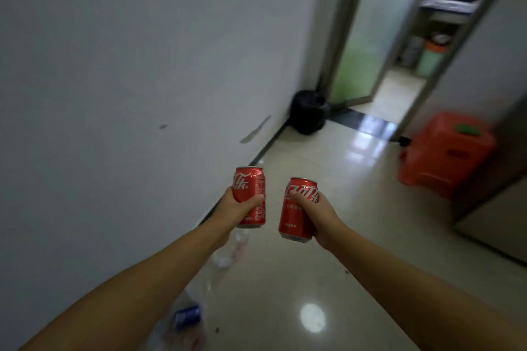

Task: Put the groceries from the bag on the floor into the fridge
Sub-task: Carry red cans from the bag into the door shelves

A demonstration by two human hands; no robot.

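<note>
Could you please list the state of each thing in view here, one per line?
Left hand: grips a can.
Right hand: grips a can.
Left can: upright, held in the air.
Right can: tilted a little, held in the air.
Clear bag: on the floor by the wall, a blue item inside.
Black bag: standing on the floor in the corner.
Door: open.
Red stool: upright, a green thing on top.

- Left can [250, 196] in left hand [238, 208], right can [299, 209] in right hand [319, 214]; side by side, apart, above the floor [328, 279].
- Wall [114, 65] to the left.
- Bag [188, 319] on the floor, below the left forearm, by the wall.
- Stool [445, 151] ahead right; bin bag [308, 111] ahead, beside the doorway [399, 88].
</note>
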